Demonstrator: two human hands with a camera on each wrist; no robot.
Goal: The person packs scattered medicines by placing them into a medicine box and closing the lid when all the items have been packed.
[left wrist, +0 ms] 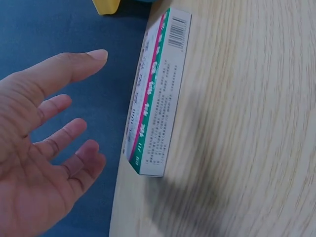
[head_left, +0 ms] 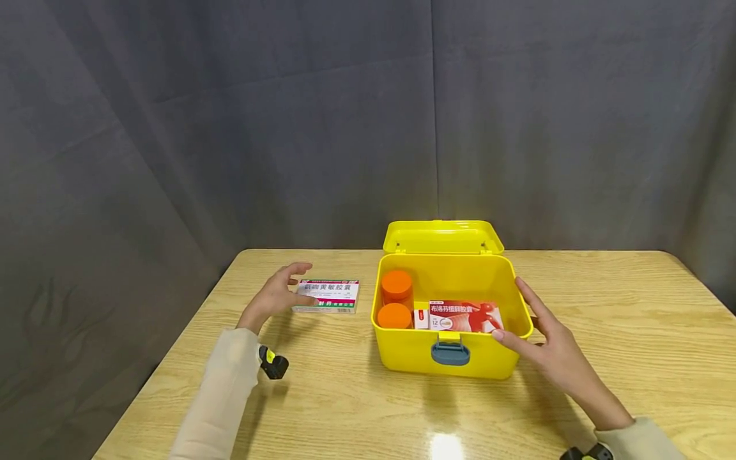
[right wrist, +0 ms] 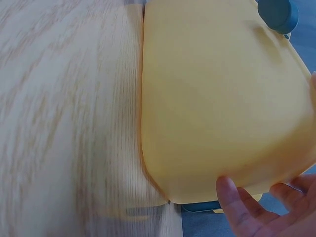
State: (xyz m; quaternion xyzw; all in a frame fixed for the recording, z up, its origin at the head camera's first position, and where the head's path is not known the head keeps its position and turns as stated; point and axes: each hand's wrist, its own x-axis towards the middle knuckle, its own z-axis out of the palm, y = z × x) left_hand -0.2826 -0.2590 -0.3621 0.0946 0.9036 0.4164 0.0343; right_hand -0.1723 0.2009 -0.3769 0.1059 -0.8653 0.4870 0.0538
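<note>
A white, pink and green medicine box (head_left: 328,296) lies flat on the table. My left hand (head_left: 280,292) hovers at its left end, thumb and fingers spread; the thumb overlaps the box in the head view. In the left wrist view, there is a gap between this hand (left wrist: 54,143) and the medicine box (left wrist: 158,98). My right hand (head_left: 554,348) rests at the right front corner of an open yellow storage box (head_left: 402,351), thumb at the front rim and a finger along the right rim. The right wrist view shows its fingertips (right wrist: 227,187) against the yellow wall.
Inside the yellow box stand two orange-capped bottles (head_left: 397,285) on the left, beside a red and white medicine box (head_left: 466,316). The lid (head_left: 443,237) is tipped back behind. A blue-grey latch (head_left: 450,353) is on the front wall. A grey curtain (head_left: 345,128) hangs behind the wooden table (head_left: 322,409).
</note>
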